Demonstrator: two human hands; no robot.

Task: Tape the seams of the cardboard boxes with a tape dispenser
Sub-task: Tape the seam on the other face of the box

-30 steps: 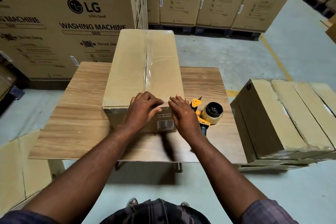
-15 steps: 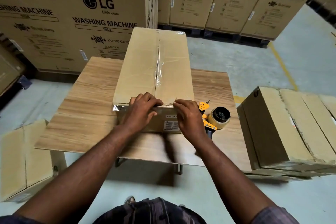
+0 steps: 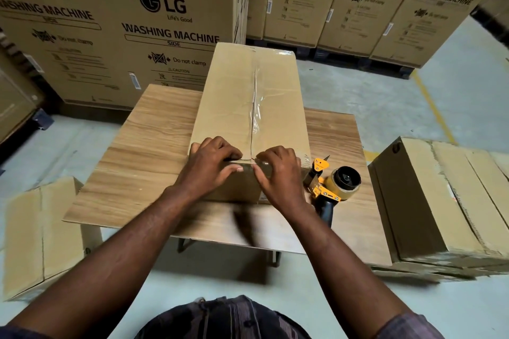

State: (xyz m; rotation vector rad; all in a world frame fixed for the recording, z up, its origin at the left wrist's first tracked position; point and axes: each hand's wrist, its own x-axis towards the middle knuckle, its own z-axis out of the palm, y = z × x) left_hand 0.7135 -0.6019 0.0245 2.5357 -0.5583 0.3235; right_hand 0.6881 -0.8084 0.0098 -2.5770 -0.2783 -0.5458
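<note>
A long cardboard box (image 3: 234, 96) lies lengthwise on the wooden table (image 3: 143, 151), with clear tape along its top centre seam. My left hand (image 3: 212, 165) and my right hand (image 3: 281, 173) press on the box's near top edge, one on each side of the seam. Their fingers lie over the taped corner and the thumbs rest on the front face. A yellow tape dispenser (image 3: 330, 187) with a roll of tape lies on the table just right of my right hand, and neither hand touches it.
A closed cardboard box (image 3: 440, 201) stands on the floor at the table's right. A flattened carton (image 3: 35, 234) leans at the lower left. Large washing machine cartons (image 3: 124, 25) stand in a row behind the table. A yellow line crosses the grey floor at the right.
Both hands have shifted slightly along the near edge of the box, closer to the seam. The camera has moved nearer. The dispenser lies where it was.
</note>
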